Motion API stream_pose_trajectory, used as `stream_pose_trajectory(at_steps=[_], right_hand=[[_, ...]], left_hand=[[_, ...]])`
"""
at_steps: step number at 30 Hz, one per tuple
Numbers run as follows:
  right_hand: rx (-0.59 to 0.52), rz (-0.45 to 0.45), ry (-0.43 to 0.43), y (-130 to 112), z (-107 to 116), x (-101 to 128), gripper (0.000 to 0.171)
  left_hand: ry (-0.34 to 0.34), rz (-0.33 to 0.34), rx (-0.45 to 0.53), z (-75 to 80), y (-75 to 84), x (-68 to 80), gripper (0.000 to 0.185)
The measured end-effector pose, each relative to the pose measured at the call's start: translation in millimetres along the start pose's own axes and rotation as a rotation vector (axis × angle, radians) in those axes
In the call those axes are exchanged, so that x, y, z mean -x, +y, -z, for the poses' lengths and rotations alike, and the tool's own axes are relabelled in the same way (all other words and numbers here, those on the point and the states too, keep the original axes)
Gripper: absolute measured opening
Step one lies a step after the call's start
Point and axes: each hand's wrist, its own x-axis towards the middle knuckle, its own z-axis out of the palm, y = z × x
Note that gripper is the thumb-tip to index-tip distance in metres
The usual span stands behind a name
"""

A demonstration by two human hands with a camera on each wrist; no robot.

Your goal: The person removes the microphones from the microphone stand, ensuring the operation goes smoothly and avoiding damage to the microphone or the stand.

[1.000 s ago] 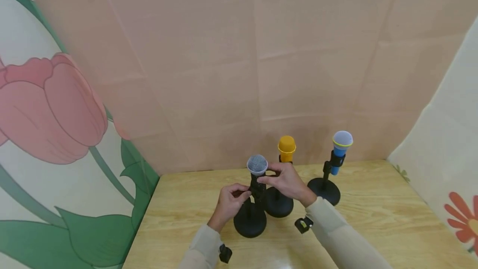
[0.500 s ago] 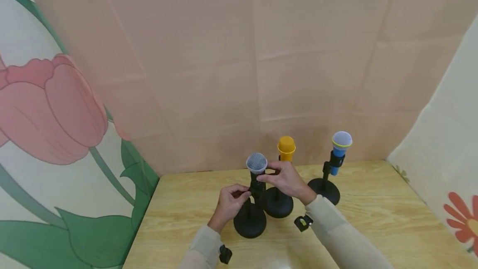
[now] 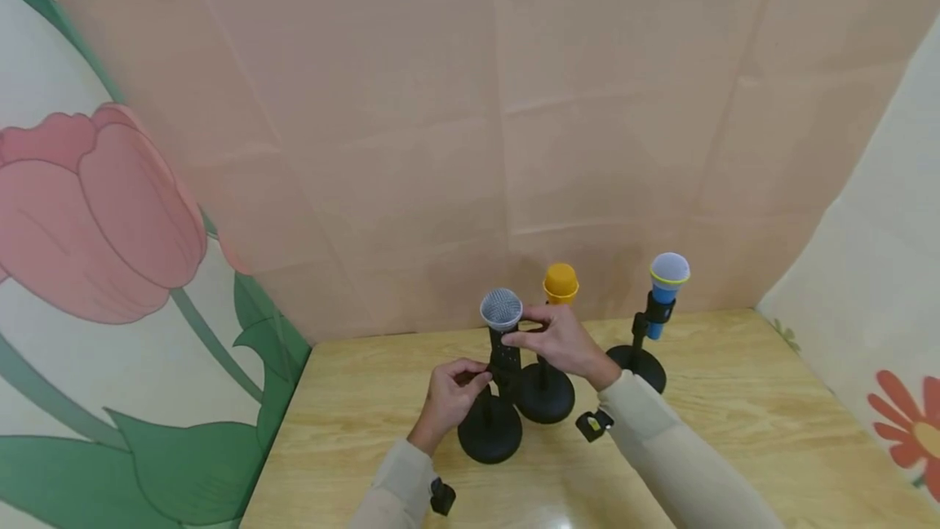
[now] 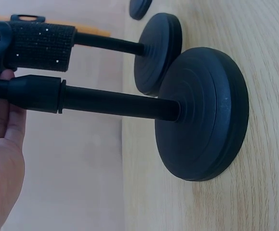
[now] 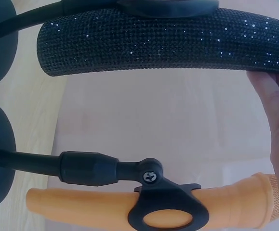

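A microphone [image 3: 503, 310] with a silver mesh head and a sparkly black handle sits in the clip of a black desk stand [image 3: 490, 433]. My right hand [image 3: 565, 345] pinches it just below the head, thumb in front. In the right wrist view, fingers touch the glittery handle [image 5: 149, 43], whose lower end sticks out past the clip. My left hand [image 3: 450, 398] grips the stand near its clip joint. The left wrist view shows that hand [image 4: 4, 163] at the top of the stand's upright [image 4: 120, 103], with the round base standing on the table.
Right behind stands an orange microphone [image 3: 561, 284] on its own black stand [image 3: 545, 394]. Farther right, a blue microphone [image 3: 667, 284] with a pale head is on another stand [image 3: 639, 366]. A beige cloth [image 3: 382, 145] hangs behind the wooden table [image 3: 352, 415].
The black microphone and my right hand have risen slightly relative to the stand. My left hand stays at the joint. The whole view has shifted a little.
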Motion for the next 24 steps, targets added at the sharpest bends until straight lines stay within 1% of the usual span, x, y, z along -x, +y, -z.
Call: stream_pose_trajectory(at_steps=[3, 7, 11, 18, 24], right_hand=[[0.004, -0.003, 0.0, -2.0, 0.8, -1.5, 0.034], [0.016, -0.011, 0.004, -5.1, 1.5, -3.7, 0.034], [0.013, -0.014, 0.012, -7.3, 2.4, -5.5, 0.033], [0.013, 0.007, 0.018, -7.9, 4.4, -7.1, 0.032], [0.002, -0.005, 0.019, -10.3, 5.8, -7.7, 0.033]], left_hand=[[-0.003, 0.004, -0.003, 0.4, 1.1, 0.1, 0.008], [-0.008, -0.009, -0.009, 0.8, 0.1, -0.2, 0.007], [-0.008, -0.009, -0.007, 0.6, -0.8, -1.3, 0.007], [-0.008, -0.018, 0.004, 0.0, -3.1, -2.0, 0.007], [-0.021, -0.027, 0.003, 0.8, -4.1, -1.6, 0.007]])
